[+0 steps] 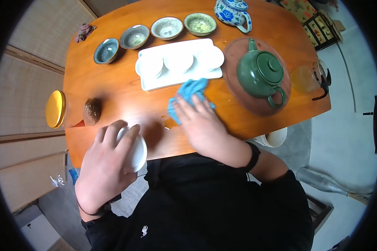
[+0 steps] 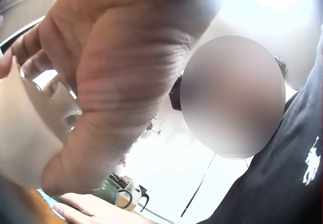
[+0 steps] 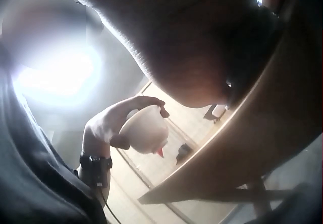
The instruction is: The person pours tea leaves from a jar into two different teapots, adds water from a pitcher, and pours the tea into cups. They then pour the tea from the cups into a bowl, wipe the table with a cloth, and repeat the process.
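On our wooden tabletop (image 1: 127, 102), a small wet-looking patch (image 1: 163, 118) lies just left of the blue cloth (image 1: 195, 86) under our right grip (image 1: 205, 130), its fingers nearly straight, and farther from our left grip (image 1: 106, 158), whose fingers curl round a tilted white cup (image 1: 137, 155) near the edge.

Left hand (image 1: 106, 161) in front of body, fingers bent and gripping, back of hand up. Right hand (image 1: 203, 127) flat, palm down, fingers a bit spread. Right forearm (image 1: 236, 152) slants inward.
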Motion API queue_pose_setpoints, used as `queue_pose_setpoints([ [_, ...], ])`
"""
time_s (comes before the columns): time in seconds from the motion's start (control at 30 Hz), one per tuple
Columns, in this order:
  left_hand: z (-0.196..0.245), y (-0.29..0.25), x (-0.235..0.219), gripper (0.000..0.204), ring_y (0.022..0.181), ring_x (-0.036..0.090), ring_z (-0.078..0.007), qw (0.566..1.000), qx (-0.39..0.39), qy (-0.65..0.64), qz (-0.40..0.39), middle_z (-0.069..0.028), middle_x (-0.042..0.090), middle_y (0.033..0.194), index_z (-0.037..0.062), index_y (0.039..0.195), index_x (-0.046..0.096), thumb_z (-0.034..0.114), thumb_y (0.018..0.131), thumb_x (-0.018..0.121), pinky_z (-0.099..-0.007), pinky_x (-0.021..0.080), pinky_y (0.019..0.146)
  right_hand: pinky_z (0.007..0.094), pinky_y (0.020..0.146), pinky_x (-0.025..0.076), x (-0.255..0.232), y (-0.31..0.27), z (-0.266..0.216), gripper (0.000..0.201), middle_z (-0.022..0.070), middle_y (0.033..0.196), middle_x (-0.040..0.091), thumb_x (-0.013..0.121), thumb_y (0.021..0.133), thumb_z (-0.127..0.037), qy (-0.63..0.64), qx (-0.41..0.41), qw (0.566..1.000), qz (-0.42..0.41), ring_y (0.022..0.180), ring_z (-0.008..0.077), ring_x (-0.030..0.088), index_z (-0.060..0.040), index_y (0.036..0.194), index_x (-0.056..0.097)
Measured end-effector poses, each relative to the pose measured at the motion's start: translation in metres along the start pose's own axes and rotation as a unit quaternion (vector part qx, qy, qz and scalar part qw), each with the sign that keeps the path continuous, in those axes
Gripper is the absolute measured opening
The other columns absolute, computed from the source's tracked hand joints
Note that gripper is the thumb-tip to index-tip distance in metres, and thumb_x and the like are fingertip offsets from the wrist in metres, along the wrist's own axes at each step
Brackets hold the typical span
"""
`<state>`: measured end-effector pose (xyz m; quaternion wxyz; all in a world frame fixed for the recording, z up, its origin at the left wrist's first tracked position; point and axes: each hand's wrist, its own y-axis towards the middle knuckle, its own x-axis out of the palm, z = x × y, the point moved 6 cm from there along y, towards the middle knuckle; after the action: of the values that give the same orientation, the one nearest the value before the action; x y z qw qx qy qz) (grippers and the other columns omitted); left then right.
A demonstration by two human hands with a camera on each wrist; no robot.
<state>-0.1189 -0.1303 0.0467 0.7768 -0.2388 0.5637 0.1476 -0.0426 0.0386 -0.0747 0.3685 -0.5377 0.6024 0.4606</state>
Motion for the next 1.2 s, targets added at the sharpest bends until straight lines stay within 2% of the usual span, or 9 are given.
queue_pose_setpoints([
  [0.17, -0.004, -0.026, -0.019, 0.092, 0.118, 0.055, -0.0418, 0.999, -0.035, 0.017, 0.006, -0.0179, 0.053, 0.133, 0.0075, 0.137, 0.054, 0.001, 0.050, 0.081, -0.0474, 0.051, 0.096, 0.0606, 0.115, 0.036, 0.046, 0.038, -0.066, 0.045, 0.0166, 0.145, 0.049, 0.057, 0.088, -0.012, 0.163, -0.112, 0.980, 0.009, 0.135, 0.0402, 0.043, 0.0022, 0.131, 0.059],
  [0.27, -0.004, -0.034, -0.024, 0.093, 0.117, 0.056, -0.0418, 0.999, -0.049, 0.018, 0.006, -0.0182, 0.053, 0.131, 0.0068, 0.136, 0.053, -0.001, 0.048, 0.082, -0.0481, 0.051, 0.094, 0.0550, 0.115, 0.035, 0.056, 0.043, -0.108, 0.043, 0.0111, 0.139, 0.052, 0.061, 0.084, -0.014, 0.081, -0.214, 0.973, 0.012, 0.135, 0.0335, 0.043, -0.0023, 0.125, 0.062],
  [0.43, -0.004, -0.033, -0.023, 0.093, 0.118, 0.055, -0.0418, 0.999, -0.033, 0.030, 0.005, -0.0180, 0.053, 0.131, 0.0069, 0.136, 0.054, -0.001, 0.047, 0.082, -0.0481, 0.051, 0.095, 0.0517, 0.108, 0.042, 0.046, 0.024, -0.093, 0.039, 0.0078, 0.135, 0.058, 0.062, 0.084, -0.017, 0.127, -0.266, 0.955, 0.015, 0.132, 0.0313, 0.045, -0.0036, 0.120, 0.065],
  [0.67, 0.011, 0.007, 0.001, 0.089, 0.118, 0.055, -0.0414, 1.000, 0.018, -0.008, -0.021, -0.0162, 0.054, 0.131, 0.0086, 0.136, 0.055, 0.001, 0.051, 0.081, -0.0478, 0.051, 0.096, 0.0493, 0.106, 0.044, -0.022, -0.058, 0.015, 0.042, 0.0069, 0.141, 0.058, 0.059, 0.087, -0.010, -0.016, -0.022, 1.000, 0.006, 0.128, 0.0346, 0.050, -0.0079, 0.128, 0.067],
  [0.77, 0.018, 0.026, 0.017, 0.085, 0.117, 0.056, -0.0399, 0.998, 0.055, -0.009, -0.006, -0.0160, 0.055, 0.131, 0.0094, 0.136, 0.055, 0.001, 0.055, 0.080, -0.0463, 0.052, 0.095, 0.0489, 0.109, 0.042, -0.038, -0.088, 0.043, 0.043, 0.0084, 0.141, 0.057, 0.058, 0.083, 0.001, 0.013, 0.035, 0.999, 0.022, 0.131, 0.0380, 0.048, -0.0070, 0.125, 0.066],
  [0.87, 0.028, 0.042, 0.025, 0.082, 0.118, 0.056, -0.0391, 0.996, 0.085, -0.006, 0.007, -0.0161, 0.055, 0.131, 0.0101, 0.137, 0.056, 0.001, 0.059, 0.080, -0.0453, 0.053, 0.095, 0.0493, 0.109, 0.043, -0.053, -0.100, 0.055, 0.048, 0.0087, 0.140, 0.058, 0.058, 0.080, 0.008, 0.085, 0.039, 0.988, 0.121, 0.129, 0.0385, 0.051, -0.0075, 0.124, 0.067],
  [1.0, 0.032, 0.055, 0.032, 0.082, 0.118, 0.057, -0.0387, 0.996, 0.093, 0.009, 0.012, -0.0160, 0.056, 0.131, 0.0105, 0.137, 0.056, 0.003, 0.060, 0.082, -0.0453, 0.053, 0.094, 0.0485, 0.108, 0.046, -0.052, -0.092, 0.053, 0.047, 0.0209, 0.146, 0.047, 0.058, 0.077, 0.008, 0.239, 0.065, 0.948, 0.200, 0.130, 0.0424, 0.051, 0.0025, 0.124, 0.059],
  [1.07, 0.031, 0.056, 0.033, 0.083, 0.118, 0.057, -0.0385, 0.996, 0.087, 0.017, 0.016, -0.0157, 0.056, 0.131, 0.0107, 0.137, 0.056, 0.003, 0.058, 0.083, -0.0451, 0.053, 0.095, 0.0524, 0.113, 0.039, -0.046, -0.072, 0.041, 0.047, 0.0237, 0.147, 0.044, 0.060, 0.077, -0.002, 0.167, 0.045, 0.982, 0.072, 0.136, 0.0435, 0.045, 0.0029, 0.124, 0.058],
  [1.2, 0.026, 0.052, 0.022, 0.086, 0.118, 0.057, -0.0382, 0.998, 0.063, 0.007, 0.005, -0.0149, 0.055, 0.131, 0.0114, 0.136, 0.056, 0.002, 0.055, 0.083, -0.0448, 0.053, 0.095, 0.0660, 0.112, 0.032, -0.034, -0.050, 0.013, 0.061, 0.0230, 0.148, 0.043, 0.074, 0.082, -0.029, 0.102, 0.037, 0.994, 0.014, 0.141, 0.0452, 0.037, -0.0018, 0.134, 0.057],
])
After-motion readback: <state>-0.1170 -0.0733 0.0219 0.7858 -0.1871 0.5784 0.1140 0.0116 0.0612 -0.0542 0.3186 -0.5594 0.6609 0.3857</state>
